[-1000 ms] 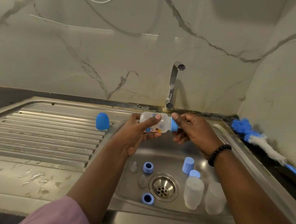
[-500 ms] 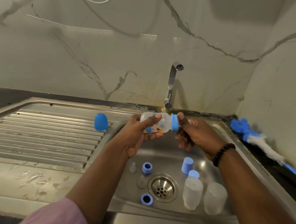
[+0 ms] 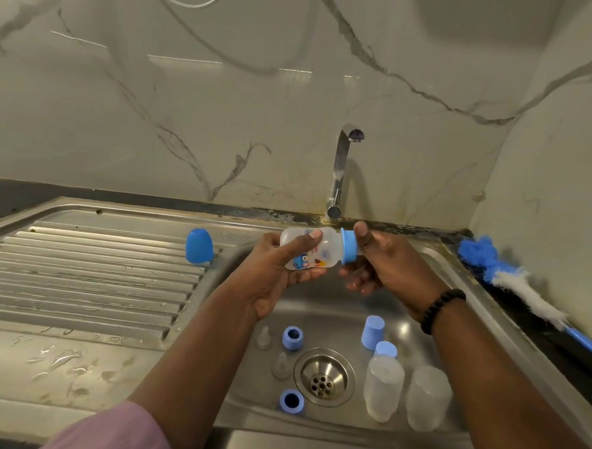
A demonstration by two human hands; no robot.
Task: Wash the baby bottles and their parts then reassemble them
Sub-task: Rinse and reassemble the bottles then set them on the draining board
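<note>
bottle (image 3: 312, 248) sideways over sink (image 3: 440, 266) | left hand (image 3: 278, 275) grasps body | right hand (image 3: 385, 263) pinches blue ring (image 3: 348, 251) | light, stiff plastic (probably slippery when wet), hold mid-body

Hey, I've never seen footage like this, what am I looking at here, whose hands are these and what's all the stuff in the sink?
This is one picture from a camera worn on a person's head, looking down at their own hands over a steel sink. No robot is involved. The left hand holds a small baby bottle on its side; the right hand grips its blue ring. In the basin lie two clear bottles, two blue caps, two blue rings and two clear teats around the drain. A blue cap stands on the draining board, and a brush lies at the right.
</note>
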